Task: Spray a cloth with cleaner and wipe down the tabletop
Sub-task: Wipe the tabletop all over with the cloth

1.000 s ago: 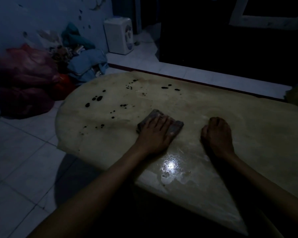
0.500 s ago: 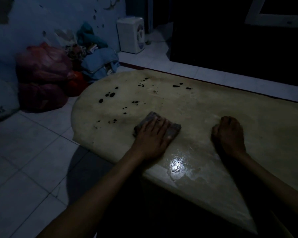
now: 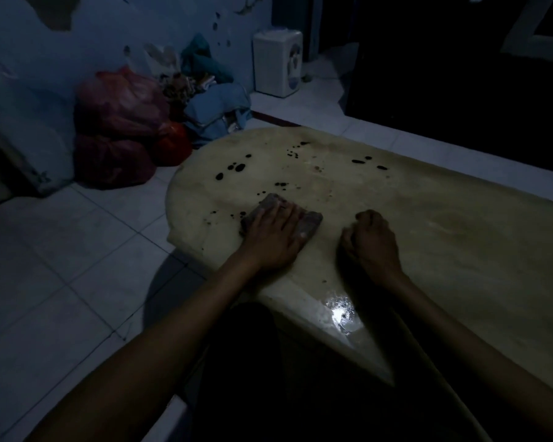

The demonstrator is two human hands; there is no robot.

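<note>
The room is dim. A pale tabletop [image 3: 444,224] with a rounded left end carries several dark spots [image 3: 237,169] toward its far left. My left hand [image 3: 273,237] lies flat, fingers spread, pressing a small greyish folded cloth [image 3: 312,223] onto the table near the left edge. The cloth shows at both sides of my fingers. My right hand [image 3: 372,244] rests on the table just right of it, curled into a loose fist with nothing visible in it. No spray bottle is in view.
Red plastic bags [image 3: 118,129] and a heap of blue and teal clothes [image 3: 214,106] sit on the tiled floor by the wall at left. A white appliance [image 3: 278,63] stands behind them. A bright wet glare [image 3: 340,314] marks the table's near edge.
The view has shifted, so the table sits further right in frame. My left hand and the cloth have slid a little toward the table's left end. My right fist stays put.
</note>
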